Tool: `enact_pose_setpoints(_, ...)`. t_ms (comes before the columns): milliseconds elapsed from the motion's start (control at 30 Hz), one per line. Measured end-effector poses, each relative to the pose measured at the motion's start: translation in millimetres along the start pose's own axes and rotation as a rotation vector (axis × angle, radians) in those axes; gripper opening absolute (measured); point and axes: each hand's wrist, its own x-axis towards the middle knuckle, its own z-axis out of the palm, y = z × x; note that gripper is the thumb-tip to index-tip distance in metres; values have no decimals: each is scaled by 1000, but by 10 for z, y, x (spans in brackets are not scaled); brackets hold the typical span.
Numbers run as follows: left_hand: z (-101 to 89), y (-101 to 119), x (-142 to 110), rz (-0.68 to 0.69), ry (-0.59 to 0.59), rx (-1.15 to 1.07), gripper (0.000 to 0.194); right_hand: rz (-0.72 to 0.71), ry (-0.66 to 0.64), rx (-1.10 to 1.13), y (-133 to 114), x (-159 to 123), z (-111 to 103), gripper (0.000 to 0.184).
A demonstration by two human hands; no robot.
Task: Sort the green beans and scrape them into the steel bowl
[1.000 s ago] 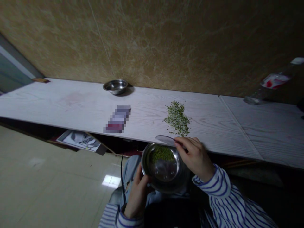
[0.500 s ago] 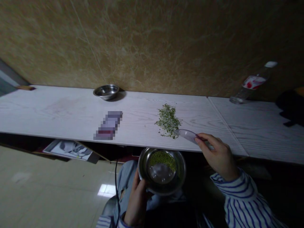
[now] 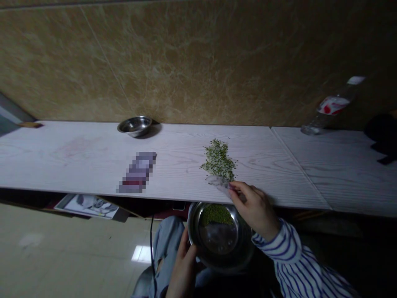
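Observation:
My right hand pinches a clear, thin plastic scraper by its right end. The scraper lies at the near edge of a loose spread of small green beans, likely mung beans, on the white wood-grain tabletop. Below the table's front edge, over my lap, my left hand grips the left rim of a steel bowl. More green beans lie along the far side inside that bowl. My right wrist partly covers the bowl's right rim.
A smaller steel bowl stands near the wall. Closer to me lies a blurred-out flat object. A clear bottle with a white cap and a dark object stand at right. An open drawer shows below the table.
My right hand has moved left and slightly down with the scraper, from the right of the beans to their near edge. The held bowl has shifted slightly right and down in view.

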Motion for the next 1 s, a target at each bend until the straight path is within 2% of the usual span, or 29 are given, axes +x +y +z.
enact_pose_setpoints(100,-36,-35,24,-26,-23,29,70,-55,10,19,-182,75,162,16)
enact_pose_setpoints(200,-55,34,24,-5,-25,47,70,-72,-6,-14,-228,131,251,16)
enact_pose_setpoints(400,-6,145,7,19,4,61,71,-37,2,-97,-51,212,266,15)
enact_pose_setpoints(600,21,93,35,-32,19,27,69,-41,15,-97,100,304,172,15)
enact_pose_setpoints(733,4,86,31,-28,15,43,66,-42,25,-112,296,427,123,16)
enact_pose_setpoints(867,-26,53,51,-31,8,2,69,-14,12,-157,457,545,157,18)
enact_pose_setpoints(1000,-56,22,81,-46,-3,6,71,-39,-54,-187,445,544,211,18)
